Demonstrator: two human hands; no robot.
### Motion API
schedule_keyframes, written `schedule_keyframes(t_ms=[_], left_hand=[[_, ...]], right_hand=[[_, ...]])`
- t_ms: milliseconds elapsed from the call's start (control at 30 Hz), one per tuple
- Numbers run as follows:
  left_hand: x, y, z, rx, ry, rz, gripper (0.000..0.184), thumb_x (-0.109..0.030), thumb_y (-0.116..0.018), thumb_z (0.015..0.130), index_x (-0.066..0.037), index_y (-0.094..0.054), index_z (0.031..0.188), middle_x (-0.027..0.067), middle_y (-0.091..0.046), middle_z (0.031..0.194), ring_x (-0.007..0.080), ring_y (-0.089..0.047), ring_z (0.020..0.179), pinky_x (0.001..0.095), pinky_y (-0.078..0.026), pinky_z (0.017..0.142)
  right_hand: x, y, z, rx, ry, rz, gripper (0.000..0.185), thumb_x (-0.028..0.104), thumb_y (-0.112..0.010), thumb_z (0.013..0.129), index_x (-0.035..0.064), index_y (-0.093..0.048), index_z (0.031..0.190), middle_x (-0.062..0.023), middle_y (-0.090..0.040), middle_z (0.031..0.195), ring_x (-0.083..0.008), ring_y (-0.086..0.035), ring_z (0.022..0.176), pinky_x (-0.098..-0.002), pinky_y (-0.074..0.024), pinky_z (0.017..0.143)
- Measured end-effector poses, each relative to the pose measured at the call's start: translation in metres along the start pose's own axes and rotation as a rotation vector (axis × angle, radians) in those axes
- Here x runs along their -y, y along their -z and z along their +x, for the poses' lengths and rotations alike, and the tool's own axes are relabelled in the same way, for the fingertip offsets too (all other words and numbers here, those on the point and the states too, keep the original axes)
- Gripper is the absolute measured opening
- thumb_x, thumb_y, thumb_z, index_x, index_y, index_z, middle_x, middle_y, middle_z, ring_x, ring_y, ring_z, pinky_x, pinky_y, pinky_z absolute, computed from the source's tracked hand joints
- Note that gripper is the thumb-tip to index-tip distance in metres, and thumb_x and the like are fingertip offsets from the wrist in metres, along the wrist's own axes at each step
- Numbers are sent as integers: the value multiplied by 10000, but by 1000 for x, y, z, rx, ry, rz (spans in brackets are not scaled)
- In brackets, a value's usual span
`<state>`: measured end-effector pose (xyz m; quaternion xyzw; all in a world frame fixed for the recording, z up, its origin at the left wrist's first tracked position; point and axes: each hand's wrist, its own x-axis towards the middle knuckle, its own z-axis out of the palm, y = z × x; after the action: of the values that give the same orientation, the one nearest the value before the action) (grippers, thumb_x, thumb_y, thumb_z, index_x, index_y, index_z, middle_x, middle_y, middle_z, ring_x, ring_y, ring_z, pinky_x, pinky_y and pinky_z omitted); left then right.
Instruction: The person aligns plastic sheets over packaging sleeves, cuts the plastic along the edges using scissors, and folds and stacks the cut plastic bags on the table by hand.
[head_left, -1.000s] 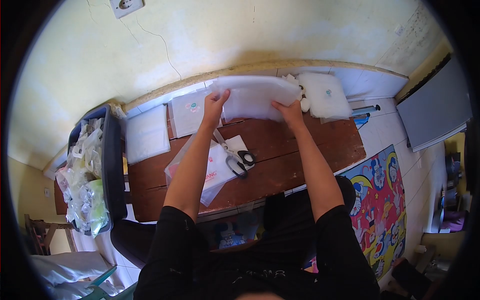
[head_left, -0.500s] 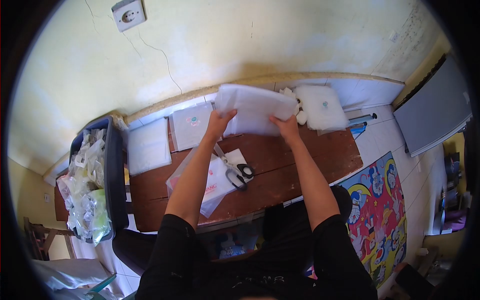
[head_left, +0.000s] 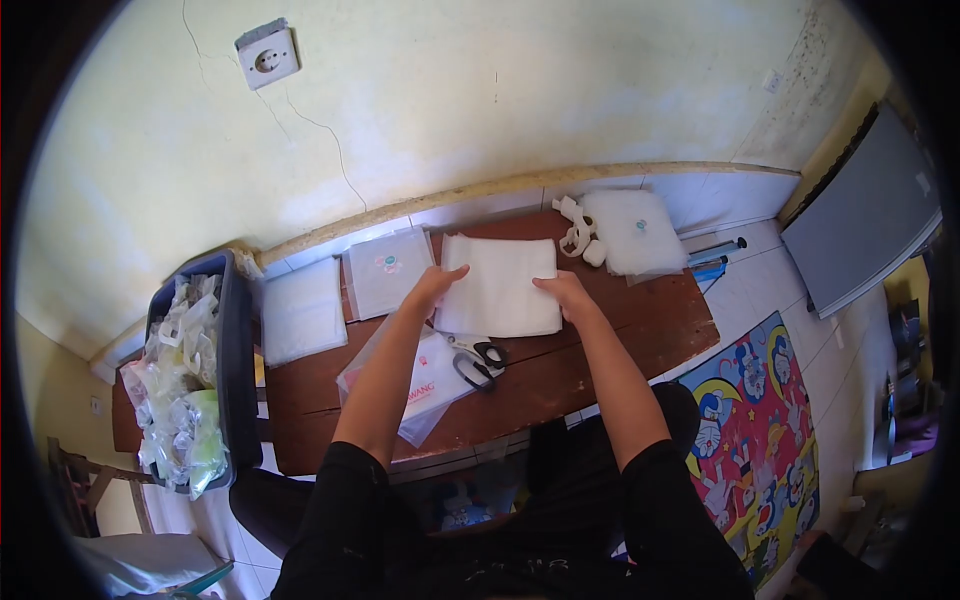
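Between my two hands is a white stack of plastic bags (head_left: 498,285), low over the wooden table or resting on it. My left hand (head_left: 434,287) grips its left edge, thumb on top. On the opposite edge my right hand (head_left: 566,293) is closed the same way. Scissors with dark handles (head_left: 477,362) lie just below the stack, on a printed plastic bag (head_left: 428,380) with red lettering. To the left are a clear bag pile with a flower print (head_left: 388,262) and a plain clear bag pile (head_left: 303,312).
A dark bin (head_left: 240,380) full of crumpled plastic stands at the left of the wooden table (head_left: 560,375). At the back right sit a white strap-like item (head_left: 576,228) and another bag pile (head_left: 630,232). A colourful mat (head_left: 760,440) covers floor on the right.
The stack of bags has come down from a raised, tilted position to lie flatter and nearer me, both hands still holding its sides. The head view has shifted slightly.
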<state>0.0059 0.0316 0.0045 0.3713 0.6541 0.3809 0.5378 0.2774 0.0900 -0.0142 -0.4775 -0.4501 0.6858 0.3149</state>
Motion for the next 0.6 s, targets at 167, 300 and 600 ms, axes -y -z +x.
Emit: schedule_keyframes(t_ms=[167,300,600], left_hand=[[16,-17,18,-290,-224,491,736,-527,-673,844,146,-605,1135,300,-667,1057,401,-668,987,450,-513,844],[31,-13,46,-146,-181,352,762,-547,-640,851,170,-606,1106,324,-660,1051,431,-656,1008,450,-505,865],[2,7,25,65,-13,316,348,-162,-650,736,102,-659,962,222,-676,862,321,-657,775,421,-515,665]], right_hand=[[-15,-11,11,-140,117,-146,396,130,-719,827,-66,-581,1142,-161,-663,1062,-246,-654,936,-380,-525,825],[-13,-11,15,-213,118,-229,399,115,-708,794,-64,-556,1116,-160,-644,1029,-240,-638,920,-388,-515,799],[-15,-5,22,-229,-18,-160,355,-19,-607,777,-102,-537,1115,-197,-624,1035,-293,-643,887,-424,-529,768]])
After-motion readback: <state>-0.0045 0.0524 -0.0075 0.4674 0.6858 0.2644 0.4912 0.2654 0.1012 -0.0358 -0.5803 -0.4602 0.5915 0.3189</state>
